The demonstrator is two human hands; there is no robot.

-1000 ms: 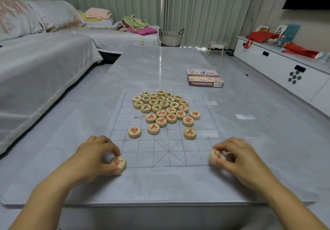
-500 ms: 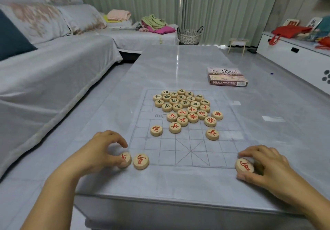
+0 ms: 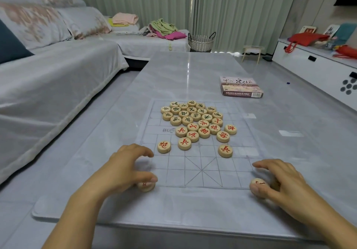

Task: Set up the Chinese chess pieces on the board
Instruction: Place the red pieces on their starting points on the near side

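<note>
By the left hand [image 3: 123, 169], only one red piece [image 3: 146, 186] shows now.

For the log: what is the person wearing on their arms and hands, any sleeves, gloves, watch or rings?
Nothing shows. The left hand and right hand are bare, without gloves or rings, and no sleeve, watch or band is in view along either arm up to the frame edge.

Red 兵 tops the soldier piece [image 3: 225, 150], centre right; red 炮 the cannon piece [image 3: 163, 146], centre left; the box [image 3: 241, 86] reads 中国象棋.
</note>
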